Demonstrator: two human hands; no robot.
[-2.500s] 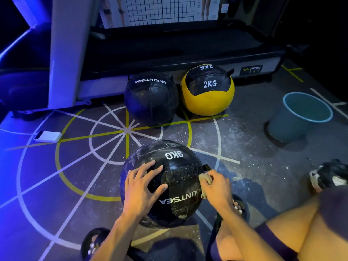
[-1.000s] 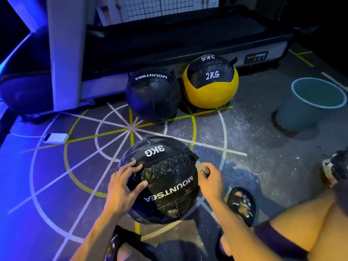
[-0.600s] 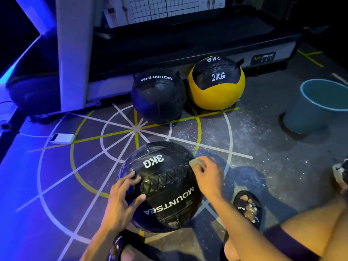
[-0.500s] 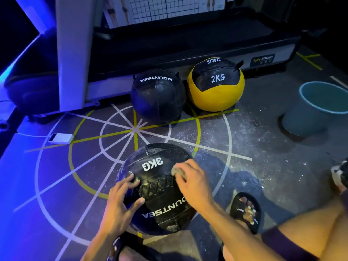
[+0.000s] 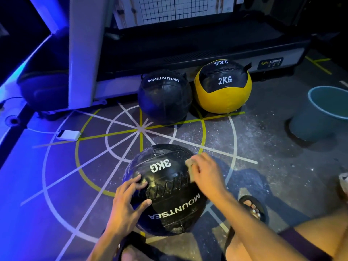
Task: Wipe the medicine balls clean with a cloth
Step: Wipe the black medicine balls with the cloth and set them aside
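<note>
A black 3KG medicine ball (image 5: 167, 187) sits on the floor right in front of me. My left hand (image 5: 128, 202) rests spread on its near left side, fingers fairly straight. My right hand (image 5: 207, 173) grips a small pale cloth (image 5: 190, 167) and presses it against the ball's upper right side. Further back, a second black medicine ball (image 5: 164, 96) and a yellow-and-black 2KG medicine ball (image 5: 223, 87) stand side by side against the treadmill base.
A teal bucket (image 5: 320, 113) stands at the right. A treadmill (image 5: 188, 44) with a white upright post fills the back. A white power bank (image 5: 68, 135) with a cable lies on the floor at left. My sandalled foot (image 5: 252, 208) is beside the ball.
My right hand with the cloth has slid from the ball's right flank up over its top and back to the upper right. The ball has turned a little under my left hand.
</note>
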